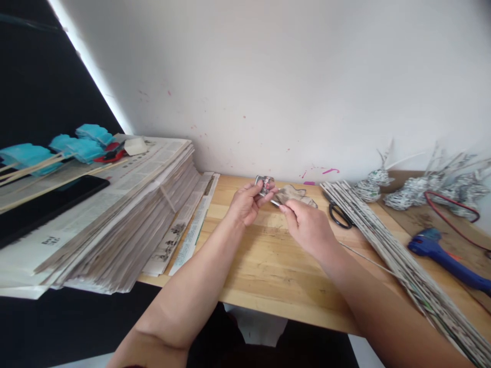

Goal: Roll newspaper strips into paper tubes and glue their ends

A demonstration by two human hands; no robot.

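My left hand (247,203) is raised over the middle of the table, its fingers pinching a small printed paper strip (264,184). Close beside it, my right hand (309,222) is closed around a thin rod (366,258). A pale tip pokes out between thumb and forefinger, and the rod's other end slants back under the right forearm. Whether the paper is joined to the rod cannot be made out. Just behind my right hand lies a crumpled beige cloth (293,193) on the wooden table (264,271).
Stacked newspapers (164,189) rise at left, bearing a black phone (57,202), blue packets (84,145) and thin sticks. To the right lie scissors (339,217), a bundle of rolled paper tubes (383,250), a blue glue gun (445,255) and woven paper figures (410,191).
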